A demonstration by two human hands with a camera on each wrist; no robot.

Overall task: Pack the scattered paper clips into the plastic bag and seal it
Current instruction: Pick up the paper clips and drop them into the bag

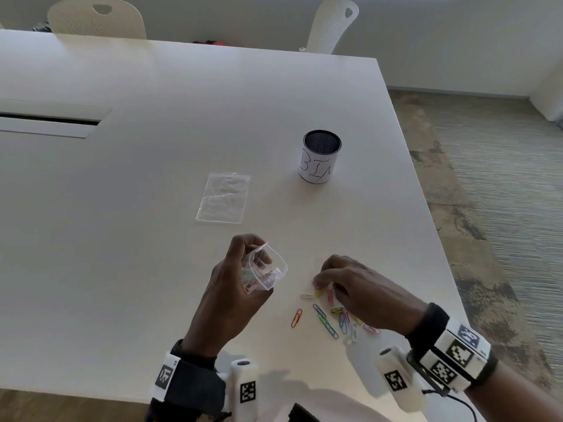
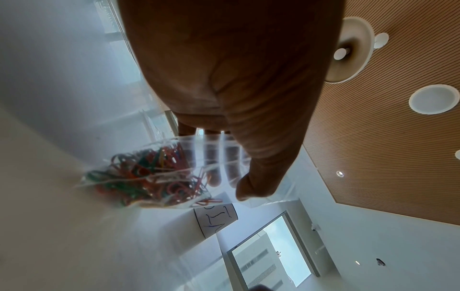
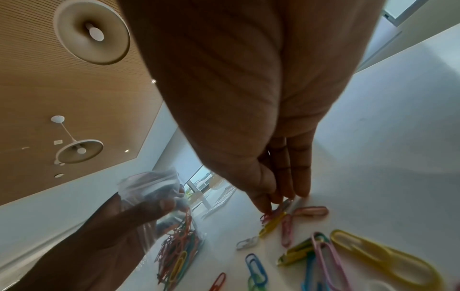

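My left hand (image 1: 237, 278) grips a small clear plastic bag (image 1: 264, 271) just above the table, mouth held open and facing right. Several coloured paper clips (image 2: 149, 175) lie bunched inside the bag (image 3: 174, 232). Loose coloured clips (image 1: 332, 315) are scattered on the white table (image 1: 152, 208) to the right of the bag. My right hand (image 1: 344, 281) reaches down over them, thumb and fingertips (image 3: 276, 198) pinching at a reddish-pink clip (image 3: 270, 215) on the surface. More loose clips (image 3: 323, 254) lie nearer my right wrist.
A second flat clear bag (image 1: 224, 197) lies further back on the table. A mesh pen cup (image 1: 320, 156) with a white label reading "BIN" stands behind and to the right. The table's right edge (image 1: 426, 208) runs close to the clips. Two white chairs (image 1: 97, 19) stand beyond.
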